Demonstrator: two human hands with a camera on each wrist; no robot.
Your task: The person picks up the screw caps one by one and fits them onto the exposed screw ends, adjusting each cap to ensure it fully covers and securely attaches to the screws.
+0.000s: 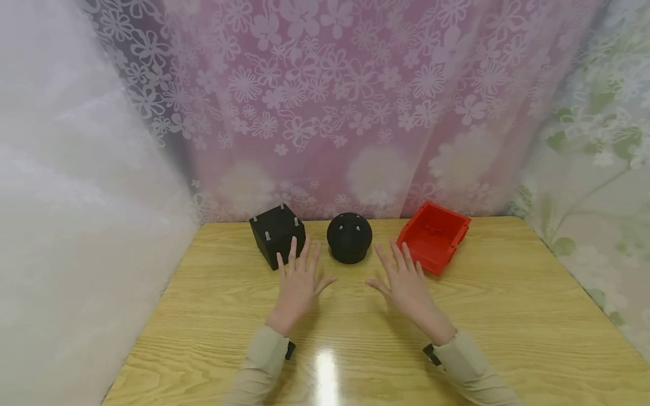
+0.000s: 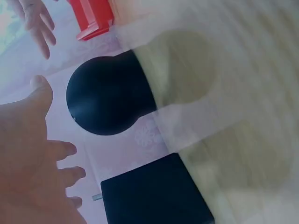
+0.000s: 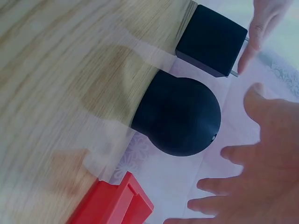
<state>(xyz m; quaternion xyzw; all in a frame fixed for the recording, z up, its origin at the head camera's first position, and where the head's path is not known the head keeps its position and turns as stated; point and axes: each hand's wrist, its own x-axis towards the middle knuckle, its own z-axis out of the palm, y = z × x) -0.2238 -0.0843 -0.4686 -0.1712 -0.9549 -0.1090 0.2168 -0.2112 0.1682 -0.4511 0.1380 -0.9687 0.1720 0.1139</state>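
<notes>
Both hands hover over the table with fingers spread and nothing in them. My left hand [image 1: 297, 287] is nearest a black block [image 1: 276, 234] with several metal pins standing up from its top. In the head view its fingertips overlap the block's lower right side; whether they touch I cannot tell. Between the hands and farther back stands a black ball-shaped piece [image 1: 349, 239] on a narrower base, with several short pins on top. My right hand [image 1: 408, 287] is close to a red plastic bin [image 1: 431, 239], which holds some small red pieces [image 1: 431, 229].
All three items stand along the back of the wood-grain table [image 1: 350, 321]. Behind it hangs a pink flowered curtain [image 1: 325, 113], with pale sheets [image 1: 76, 197] at the left and right sides. Light glares off the front of the tabletop.
</notes>
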